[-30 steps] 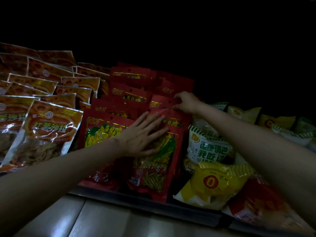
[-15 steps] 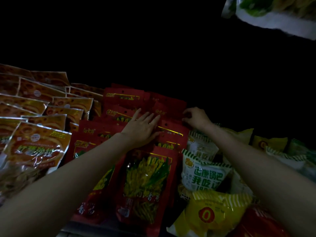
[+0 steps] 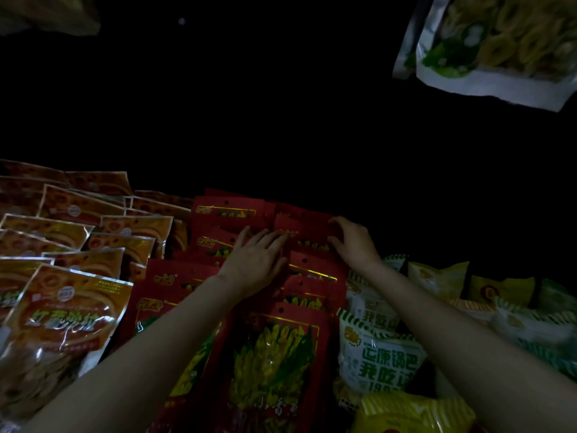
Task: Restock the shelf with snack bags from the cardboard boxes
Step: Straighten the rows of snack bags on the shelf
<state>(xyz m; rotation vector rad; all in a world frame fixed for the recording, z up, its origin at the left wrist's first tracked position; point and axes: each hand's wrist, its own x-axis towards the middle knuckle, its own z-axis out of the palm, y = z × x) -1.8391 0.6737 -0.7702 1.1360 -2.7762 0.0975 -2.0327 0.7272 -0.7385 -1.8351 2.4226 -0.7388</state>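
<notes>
The glossy red plastic snack bags (image 3: 274,348) in the middle rows carry a picture of yellow sticks with green leaves inside a thin gold frame, with gold lettering along the top edge. To the left, the shiny orange-brown foil bags (image 3: 62,320) show dark red and gold swirls, white-edged lettering and a small round pale sticker. On the right, the white plastic bags (image 3: 379,357) have bold green characters and a green-and-white striped band at the top. Below them the yellow plastic bag (image 3: 415,414) has a yellow-and-white striped top. Farther right lie pale yellow and green pouches (image 3: 499,292). A clear-edged white bag (image 3: 487,48) hanging above shows yellow rings and green leaves.
</notes>
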